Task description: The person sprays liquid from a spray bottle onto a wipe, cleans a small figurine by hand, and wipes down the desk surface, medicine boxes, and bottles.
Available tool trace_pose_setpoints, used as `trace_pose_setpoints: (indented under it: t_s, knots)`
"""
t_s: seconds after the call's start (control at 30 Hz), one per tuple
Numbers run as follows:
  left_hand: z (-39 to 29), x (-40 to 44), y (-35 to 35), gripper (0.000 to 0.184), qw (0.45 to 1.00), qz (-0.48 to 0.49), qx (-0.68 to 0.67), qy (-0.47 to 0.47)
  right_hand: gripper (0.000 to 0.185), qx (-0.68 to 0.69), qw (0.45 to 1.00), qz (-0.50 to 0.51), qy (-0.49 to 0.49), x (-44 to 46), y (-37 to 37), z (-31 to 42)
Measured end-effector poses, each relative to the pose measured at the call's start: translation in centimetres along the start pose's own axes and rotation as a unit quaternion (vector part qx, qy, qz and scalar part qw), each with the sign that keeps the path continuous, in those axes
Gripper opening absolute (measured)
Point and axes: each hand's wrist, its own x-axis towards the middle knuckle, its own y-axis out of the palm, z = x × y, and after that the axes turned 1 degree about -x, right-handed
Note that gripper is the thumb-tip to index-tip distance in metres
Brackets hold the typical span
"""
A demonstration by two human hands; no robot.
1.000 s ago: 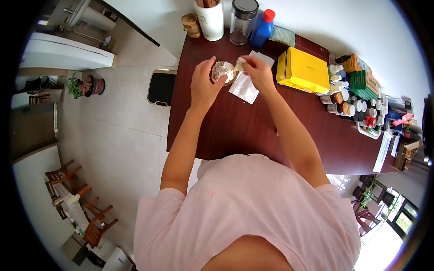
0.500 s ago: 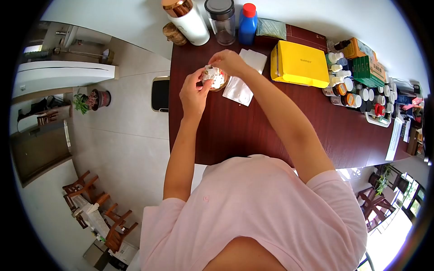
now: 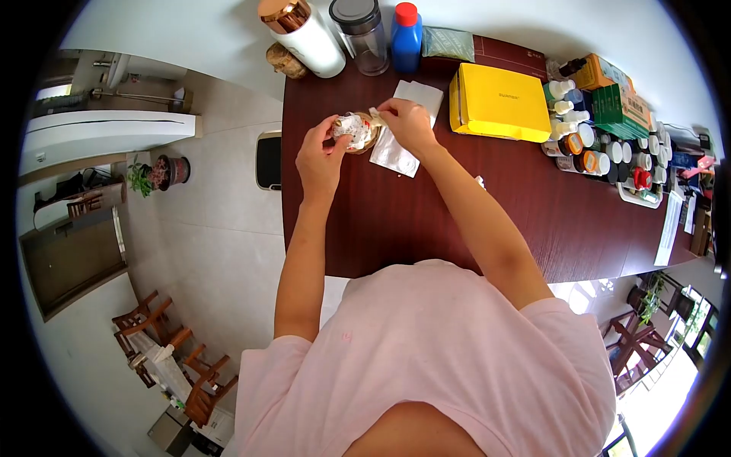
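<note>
A small white lumpy thing (image 3: 352, 129) with dark and reddish spots sits at the rim of a round brownish piece (image 3: 372, 138) near the table's left side. My left hand (image 3: 320, 156) grips the white lump between thumb and fingers. Just right of it, my right hand (image 3: 410, 124) pinches a small pale scrap (image 3: 375, 113); its exact kind is too small to make out. Under and beside my right hand lies a flat silvery-white packet (image 3: 397, 158), partly covered by the hand.
Along the back stand a white flask (image 3: 316, 49), a clear jar (image 3: 365, 49) with a dark lid and a blue bottle (image 3: 406, 46). A yellow box (image 3: 502, 103) lies right of centre. Several small bottles (image 3: 590, 152) crowd the far right. A white crumb (image 3: 479, 181) rests beside my right forearm.
My right hand has moved right and slightly down, away from the white lump, with a pale scrap now visible in its fingertips. My left hand keeps its hold. The view has shifted slightly.
</note>
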Motion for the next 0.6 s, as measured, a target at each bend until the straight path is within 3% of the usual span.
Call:
trace_pose_setpoints:
  t_s: [0.07,0.33,0.43,0.6]
  knots:
    - [0.1,0.0,-0.1,0.035,1.0,0.002,0.01,0.01,0.018,0.031,0.999,-0.015,-0.017,0.4,0.8,0.7]
    - [0.2,-0.1,0.0,0.035,1.0,-0.003,0.005,0.006,0.02,-0.114,0.988,0.011,-0.104,-1.1,0.8,-0.6]
    - [0.1,-0.1,0.0,0.035,1.0,-0.004,0.011,0.008,0.019,0.065,0.998,-0.007,0.007,-0.9,1.1,-1.5]
    - [0.4,-0.1,-0.1,0.036,1.0,0.0,0.013,0.013,0.019,0.08,0.996,-0.048,0.005,0.3,1.8,0.6]
